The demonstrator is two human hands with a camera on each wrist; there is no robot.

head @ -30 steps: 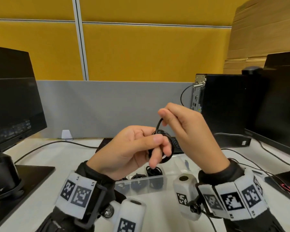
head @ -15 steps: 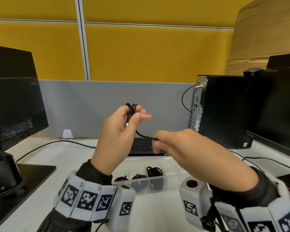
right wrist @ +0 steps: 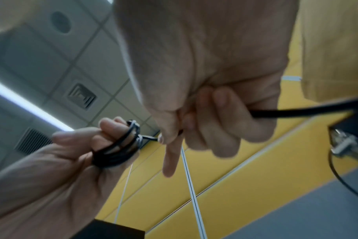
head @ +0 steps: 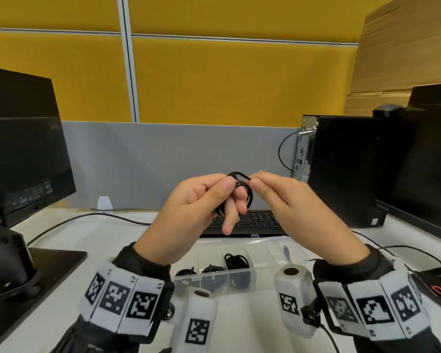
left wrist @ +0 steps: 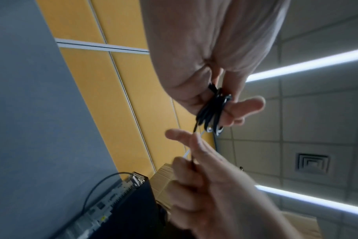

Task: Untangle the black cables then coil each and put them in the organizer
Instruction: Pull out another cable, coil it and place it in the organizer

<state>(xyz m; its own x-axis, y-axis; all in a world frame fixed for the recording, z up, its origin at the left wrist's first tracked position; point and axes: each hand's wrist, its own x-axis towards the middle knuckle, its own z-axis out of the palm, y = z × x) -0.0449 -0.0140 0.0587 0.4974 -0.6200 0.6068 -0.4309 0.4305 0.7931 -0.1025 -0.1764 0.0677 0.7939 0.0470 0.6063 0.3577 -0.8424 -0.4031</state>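
A thin black cable (head: 240, 187) is wound in a small coil round the fingers of my left hand (head: 229, 197), held up over the desk. My left thumb presses on the coil. My right hand (head: 253, 181) pinches the cable's free end at the top of the coil. The left wrist view shows the coil (left wrist: 210, 111) with the tail running down into my right hand (left wrist: 192, 155). In the right wrist view the coil (right wrist: 118, 150) sits on my left fingers. Below the hands lies a clear plastic organizer (head: 267, 244); three of its compartments hold coiled black cables (head: 236, 261).
A black keyboard (head: 252, 222) lies behind the organizer. A monitor (head: 18, 154) on a black base (head: 43, 266) stands at the left. A PC tower (head: 346, 169) and another monitor (head: 433, 161) stand at the right. Loose desk cables (head: 402, 249) run on the right.
Half a second ago my right hand was lower, pulling the tail away from the coil. It has risen to the coil's top, and both hands have come together at centre.
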